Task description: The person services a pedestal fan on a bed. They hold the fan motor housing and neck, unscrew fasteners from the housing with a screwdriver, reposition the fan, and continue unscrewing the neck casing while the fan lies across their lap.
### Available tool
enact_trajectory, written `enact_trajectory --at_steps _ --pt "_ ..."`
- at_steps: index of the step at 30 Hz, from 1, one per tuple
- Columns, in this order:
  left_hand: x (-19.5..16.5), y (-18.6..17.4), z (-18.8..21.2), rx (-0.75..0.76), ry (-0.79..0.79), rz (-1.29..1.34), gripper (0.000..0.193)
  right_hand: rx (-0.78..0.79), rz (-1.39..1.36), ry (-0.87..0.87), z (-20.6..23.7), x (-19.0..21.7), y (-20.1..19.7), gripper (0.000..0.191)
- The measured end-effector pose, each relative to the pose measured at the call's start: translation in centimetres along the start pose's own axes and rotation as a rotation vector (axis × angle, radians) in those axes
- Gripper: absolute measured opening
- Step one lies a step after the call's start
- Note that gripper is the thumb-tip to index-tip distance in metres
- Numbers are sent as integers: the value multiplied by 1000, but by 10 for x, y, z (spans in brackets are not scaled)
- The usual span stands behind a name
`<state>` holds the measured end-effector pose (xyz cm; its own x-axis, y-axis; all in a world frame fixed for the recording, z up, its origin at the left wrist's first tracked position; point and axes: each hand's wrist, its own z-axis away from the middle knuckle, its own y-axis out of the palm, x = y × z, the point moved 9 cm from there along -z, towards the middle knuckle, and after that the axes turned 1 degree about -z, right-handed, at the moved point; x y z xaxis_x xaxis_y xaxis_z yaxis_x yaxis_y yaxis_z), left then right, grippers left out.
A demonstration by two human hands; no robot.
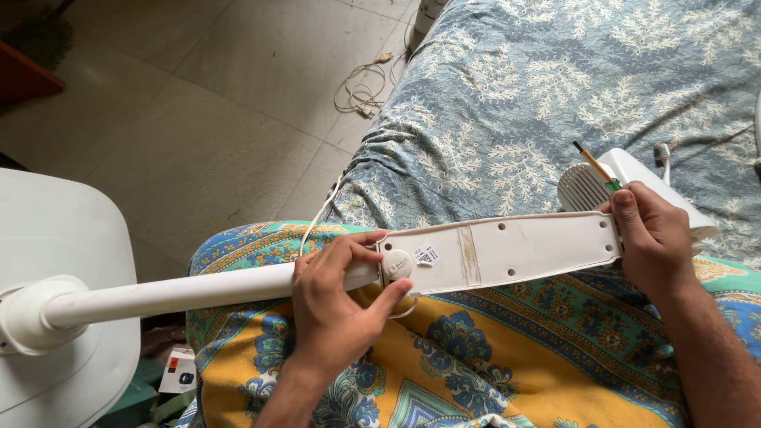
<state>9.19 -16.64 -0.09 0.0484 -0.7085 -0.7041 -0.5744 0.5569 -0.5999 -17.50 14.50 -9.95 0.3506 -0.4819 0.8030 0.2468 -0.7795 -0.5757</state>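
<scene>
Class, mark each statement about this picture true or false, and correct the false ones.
1. The left hand grips the white pole near its joint. True.
2. The right hand rests on the floor. False: it holds the end of the white flat panel.
3. The panel lies across a patterned cloth. True.
4. A coiled cable lies on the bed. False: it lies on the tiled floor.

The right hand (654,238) covered the far end of the white panel (507,252). The round base (55,301) ran off the left edge. The small label (426,255) was too small to read, and the fan head (634,186) lay partly hidden behind the hand.
</scene>
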Motion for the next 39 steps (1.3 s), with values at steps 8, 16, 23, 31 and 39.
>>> enact_trajectory --at_steps 8,16,23,31,39 --pt "-16 3 -6 -13 33 -96 37 0 12 0 1 4 0 42" --pt "1 3 -25 -4 25 -39 32 -25 40 -41 -15 9 2 40" --pt "2 4 -48 -110 156 -234 26 -70 69 -72 -35 12 5 44" --pt "59 31 -78 -61 79 -44 29 -43 128 27 -39 8 24 25" --pt "122 85 -83 137 -175 65 31 -214 449 -344 -31 92 54 25"
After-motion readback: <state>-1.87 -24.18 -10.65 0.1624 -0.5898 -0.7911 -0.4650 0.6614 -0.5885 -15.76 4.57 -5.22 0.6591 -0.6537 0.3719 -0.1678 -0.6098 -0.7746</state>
